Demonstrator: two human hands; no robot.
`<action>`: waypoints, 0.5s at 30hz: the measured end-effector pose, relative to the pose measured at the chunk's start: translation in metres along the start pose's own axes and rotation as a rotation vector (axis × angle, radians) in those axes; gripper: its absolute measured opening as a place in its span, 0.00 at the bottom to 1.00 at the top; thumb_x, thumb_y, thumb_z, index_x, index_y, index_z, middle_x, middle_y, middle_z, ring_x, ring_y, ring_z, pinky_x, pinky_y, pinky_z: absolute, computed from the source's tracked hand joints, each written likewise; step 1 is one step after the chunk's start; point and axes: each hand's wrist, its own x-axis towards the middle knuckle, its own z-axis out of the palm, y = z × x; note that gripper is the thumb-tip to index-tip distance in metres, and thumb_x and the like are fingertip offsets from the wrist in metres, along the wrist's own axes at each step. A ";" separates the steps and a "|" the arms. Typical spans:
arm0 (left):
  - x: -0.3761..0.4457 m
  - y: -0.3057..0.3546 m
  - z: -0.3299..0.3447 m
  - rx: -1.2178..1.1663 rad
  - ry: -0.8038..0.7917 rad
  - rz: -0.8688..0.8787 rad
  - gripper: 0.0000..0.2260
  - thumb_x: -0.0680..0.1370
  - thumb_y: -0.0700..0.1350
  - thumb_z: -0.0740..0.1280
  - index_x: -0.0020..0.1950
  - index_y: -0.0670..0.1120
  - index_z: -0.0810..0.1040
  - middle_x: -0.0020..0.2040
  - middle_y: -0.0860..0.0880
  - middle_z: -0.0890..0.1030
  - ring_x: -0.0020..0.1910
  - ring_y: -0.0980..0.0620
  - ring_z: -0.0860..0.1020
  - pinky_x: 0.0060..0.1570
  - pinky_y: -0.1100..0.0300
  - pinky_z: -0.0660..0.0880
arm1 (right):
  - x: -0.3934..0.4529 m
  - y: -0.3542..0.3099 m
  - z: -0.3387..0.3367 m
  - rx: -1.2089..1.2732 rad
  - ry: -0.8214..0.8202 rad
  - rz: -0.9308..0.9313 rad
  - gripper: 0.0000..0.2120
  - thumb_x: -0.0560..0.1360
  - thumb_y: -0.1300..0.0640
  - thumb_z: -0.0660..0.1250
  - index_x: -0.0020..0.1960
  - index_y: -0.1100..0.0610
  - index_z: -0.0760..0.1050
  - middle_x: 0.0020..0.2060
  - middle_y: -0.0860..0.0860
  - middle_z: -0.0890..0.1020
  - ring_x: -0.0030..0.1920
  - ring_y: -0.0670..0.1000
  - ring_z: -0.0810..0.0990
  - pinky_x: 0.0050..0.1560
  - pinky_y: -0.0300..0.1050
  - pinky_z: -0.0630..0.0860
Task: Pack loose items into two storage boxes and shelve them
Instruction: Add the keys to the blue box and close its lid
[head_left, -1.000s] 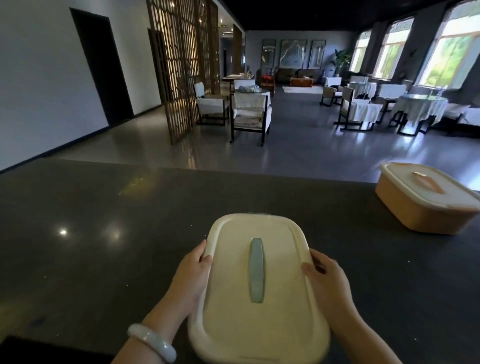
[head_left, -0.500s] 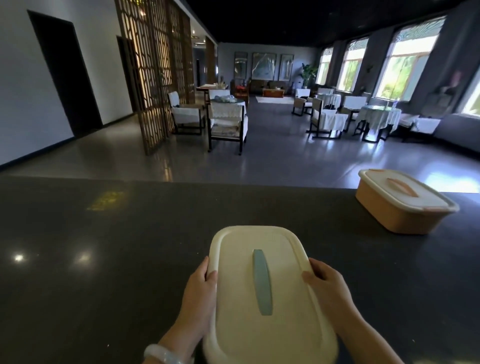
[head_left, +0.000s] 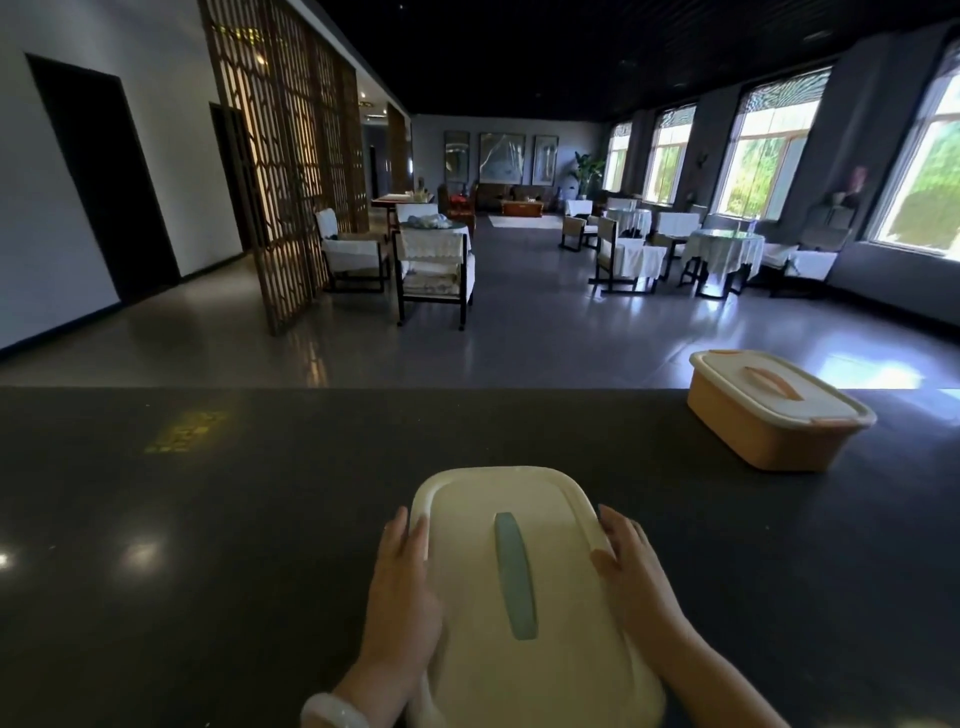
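**Ana:** Hands on the box, one each side. Cream box sits lidded at six o'clock on the dark counter, its green handle running away from the camera.

**Ben:** Grip check?

**Ana:** Left hand lies along the left edge, fingers nearly straight and pressed flat against the rim, the thumb over the lid's edge. Right hand mirrors it on the right edge, thumb on the lid and fingers down the side, partly hidden. Whether either truly curls under the rim, I cannot tell.

**Ben:** And the other one?

**Ana:** Orange box stands at two o'clock, well apart, lid on, close to the counter's far edge.

**Ben:** Risks?

**Ana:** With palms only squeezing the sides, a lift could let the box slip, I'd say. If the lid isn't latched, pressure on its edges might pop it loose and spill whatever is inside. Sliding it forward carelessly could also scrape the counter. That orange box near the far edge looks vulnerable to a knock when it's reached for.
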 end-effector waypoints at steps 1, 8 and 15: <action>0.000 0.000 0.001 0.046 -0.006 0.060 0.22 0.83 0.43 0.53 0.78 0.51 0.58 0.79 0.53 0.51 0.78 0.54 0.47 0.75 0.57 0.48 | 0.000 -0.001 0.000 -0.033 -0.004 -0.031 0.21 0.80 0.59 0.58 0.72 0.47 0.63 0.65 0.44 0.68 0.62 0.45 0.69 0.60 0.43 0.69; 0.001 0.002 -0.004 0.134 -0.195 0.132 0.22 0.84 0.50 0.49 0.78 0.51 0.56 0.80 0.55 0.46 0.77 0.56 0.41 0.71 0.59 0.43 | -0.004 0.003 -0.001 -0.067 -0.057 -0.067 0.18 0.82 0.54 0.56 0.70 0.42 0.64 0.64 0.43 0.68 0.52 0.42 0.71 0.44 0.35 0.68; -0.023 0.012 -0.015 0.352 -0.245 0.286 0.26 0.82 0.59 0.50 0.78 0.51 0.54 0.79 0.55 0.44 0.76 0.55 0.37 0.72 0.52 0.38 | -0.033 -0.015 -0.012 -0.286 -0.049 -0.136 0.22 0.80 0.53 0.61 0.73 0.51 0.64 0.72 0.45 0.63 0.71 0.50 0.62 0.69 0.52 0.64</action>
